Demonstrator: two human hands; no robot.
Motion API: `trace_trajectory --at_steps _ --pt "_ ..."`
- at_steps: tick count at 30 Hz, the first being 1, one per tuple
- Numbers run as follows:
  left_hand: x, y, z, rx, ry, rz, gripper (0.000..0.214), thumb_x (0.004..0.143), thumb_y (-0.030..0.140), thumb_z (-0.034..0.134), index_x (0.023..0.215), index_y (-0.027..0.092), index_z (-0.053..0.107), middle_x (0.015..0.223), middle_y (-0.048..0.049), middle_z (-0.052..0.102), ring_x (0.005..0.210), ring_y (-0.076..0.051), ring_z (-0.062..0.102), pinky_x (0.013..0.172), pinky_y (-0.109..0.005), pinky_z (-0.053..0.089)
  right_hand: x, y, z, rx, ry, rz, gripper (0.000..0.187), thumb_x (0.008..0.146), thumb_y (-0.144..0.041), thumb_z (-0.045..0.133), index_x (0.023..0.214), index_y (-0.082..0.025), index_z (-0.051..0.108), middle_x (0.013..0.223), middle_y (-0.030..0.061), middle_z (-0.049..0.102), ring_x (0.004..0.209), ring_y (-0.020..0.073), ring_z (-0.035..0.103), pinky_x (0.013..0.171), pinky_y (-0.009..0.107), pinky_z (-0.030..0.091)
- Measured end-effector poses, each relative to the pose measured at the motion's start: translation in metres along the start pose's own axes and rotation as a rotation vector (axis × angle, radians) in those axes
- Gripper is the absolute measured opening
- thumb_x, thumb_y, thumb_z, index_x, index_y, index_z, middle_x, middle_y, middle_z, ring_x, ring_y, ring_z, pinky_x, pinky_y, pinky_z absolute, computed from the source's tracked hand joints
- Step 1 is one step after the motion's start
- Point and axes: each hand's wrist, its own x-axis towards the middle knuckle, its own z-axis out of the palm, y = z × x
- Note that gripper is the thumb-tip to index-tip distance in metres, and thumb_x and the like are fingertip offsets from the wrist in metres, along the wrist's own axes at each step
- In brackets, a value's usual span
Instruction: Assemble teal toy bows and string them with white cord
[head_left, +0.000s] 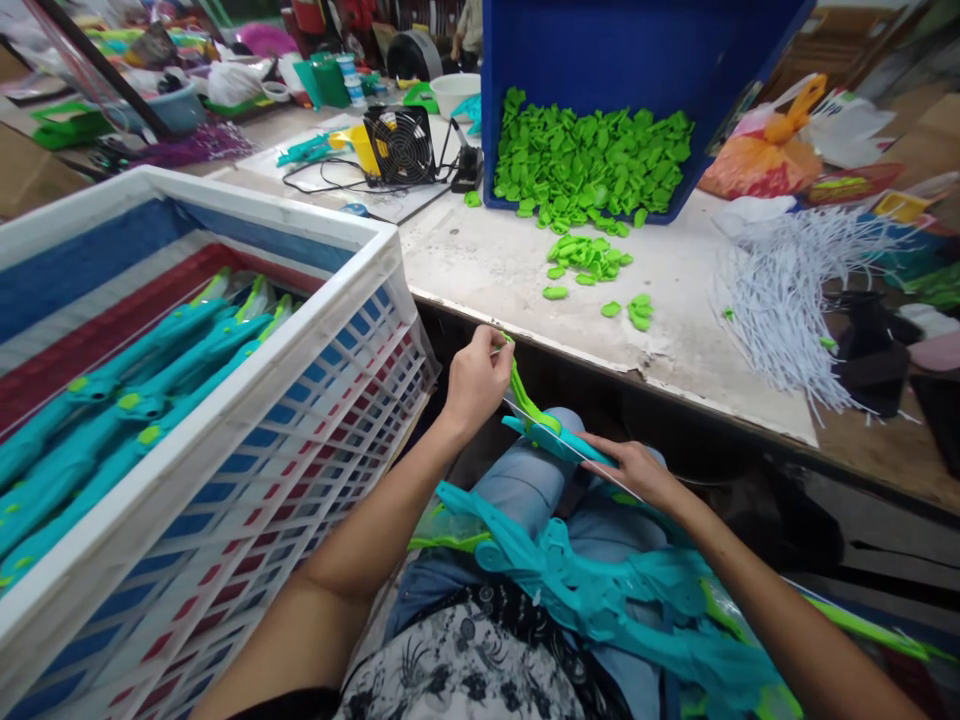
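Note:
My left hand is closed in a pinch on a thin white string at the green tip of a teal and green plastic toy piece. My right hand grips the teal body of that same piece, just above my lap. More teal toy pieces lie piled on my knees. Both hands sit below the front edge of the worktable.
A white crate at my left holds several teal pieces. On the table stand a blue bin spilling small green parts, a bundle of white strings, a small black fan and an orange bag.

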Motion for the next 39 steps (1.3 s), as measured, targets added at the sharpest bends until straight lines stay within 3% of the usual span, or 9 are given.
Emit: trace_trajectory --at_steps 6,11,13,19,23,26,31,35,39 --pt "-0.011 -0.013 -0.005 -0.067 -0.04 -0.066 0.038 0.087 0.032 0.054 0.119 0.015 0.047 0.061 0.0052 0.047 0.059 -0.012 0.051 0.06 -0.022 0.039 -0.008 0.0 0.007 -0.127 0.046 -0.017 0.049 0.089 -0.049 0.045 0.134 -0.03 0.049 0.092 0.0033 0.073 0.066 0.0197 0.067 0.06 0.025 0.046" --pt "-0.016 -0.018 -0.005 0.037 -0.061 -0.04 0.059 0.084 0.043 0.057 0.13 0.01 0.043 0.087 -0.0057 0.057 0.073 -0.016 0.056 0.071 -0.028 0.045 -0.007 -0.004 0.01 -0.196 0.065 -0.04 0.046 0.09 -0.046 0.045 0.134 -0.031 0.049 0.097 0.0034 0.073 0.076 0.0223 0.069 0.064 0.027 0.049" --pt "-0.016 -0.016 -0.002 0.101 -0.016 0.013 0.054 0.083 0.043 0.059 0.125 0.011 0.049 0.096 -0.0089 0.056 0.077 -0.017 0.056 0.075 -0.029 0.045 -0.008 -0.008 0.013 -0.238 0.071 -0.035 0.046 0.091 -0.044 0.044 0.134 -0.029 0.048 0.1 0.0041 0.072 0.079 0.0238 0.069 0.065 0.029 0.05" --pt "-0.027 -0.014 -0.002 0.186 0.119 0.021 0.025 0.089 0.028 0.051 0.107 0.013 0.06 0.09 -0.0075 0.055 0.076 -0.017 0.055 0.074 -0.029 0.045 -0.013 -0.017 0.015 -0.255 0.163 -0.095 0.043 0.091 -0.044 0.045 0.128 -0.024 0.054 0.104 0.0073 0.069 0.09 0.025 0.067 0.073 0.034 0.053" --pt "-0.042 -0.022 -0.008 0.145 0.137 0.002 0.023 0.088 0.025 0.051 0.107 0.014 0.059 0.087 -0.0061 0.053 0.073 -0.015 0.054 0.072 -0.027 0.045 0.011 -0.049 -0.003 -0.065 0.415 -0.213 0.032 0.09 -0.04 0.048 0.109 -0.022 0.066 0.102 0.0086 0.066 0.096 0.0221 0.062 0.086 0.035 0.049" --pt "-0.05 -0.028 -0.012 0.115 0.138 0.001 0.02 0.088 0.022 0.05 0.104 0.015 0.059 0.086 -0.0051 0.053 0.073 -0.015 0.053 0.071 -0.026 0.045 0.052 -0.094 -0.015 0.141 0.499 -0.303 0.028 0.09 -0.033 0.049 0.108 -0.021 0.066 0.098 0.0074 0.065 0.09 0.0189 0.062 0.081 0.032 0.049" --pt "-0.055 -0.032 -0.016 0.1 0.131 -0.007 0.017 0.086 0.02 0.051 0.101 0.015 0.059 0.087 -0.005 0.053 0.077 -0.016 0.053 0.071 -0.026 0.045 0.115 -0.15 -0.014 0.5 0.306 -0.324 0.025 0.08 -0.031 0.06 0.099 -0.017 0.069 0.086 0.0046 0.068 0.078 0.0164 0.062 0.072 0.028 0.048" --pt "-0.055 -0.037 -0.019 0.075 0.122 -0.032 0.014 0.085 0.019 0.051 0.095 0.016 0.06 0.084 -0.0043 0.052 0.077 -0.016 0.053 0.071 -0.026 0.045 0.129 -0.155 -0.01 0.61 0.201 -0.275 0.019 0.074 -0.033 0.065 0.078 -0.015 0.069 0.07 0.002 0.066 0.065 0.014 0.058 0.062 0.025 0.045" --pt "-0.057 -0.041 -0.019 0.028 0.1 -0.036 0.016 0.083 0.018 0.051 0.096 0.017 0.061 0.086 -0.0042 0.052 0.079 -0.015 0.053 0.069 -0.025 0.045 0.131 -0.152 -0.014 0.606 0.087 -0.284 0.021 0.071 -0.035 0.066 0.078 -0.015 0.066 0.068 0.0 0.063 0.061 0.0117 0.053 0.057 0.023 0.041"
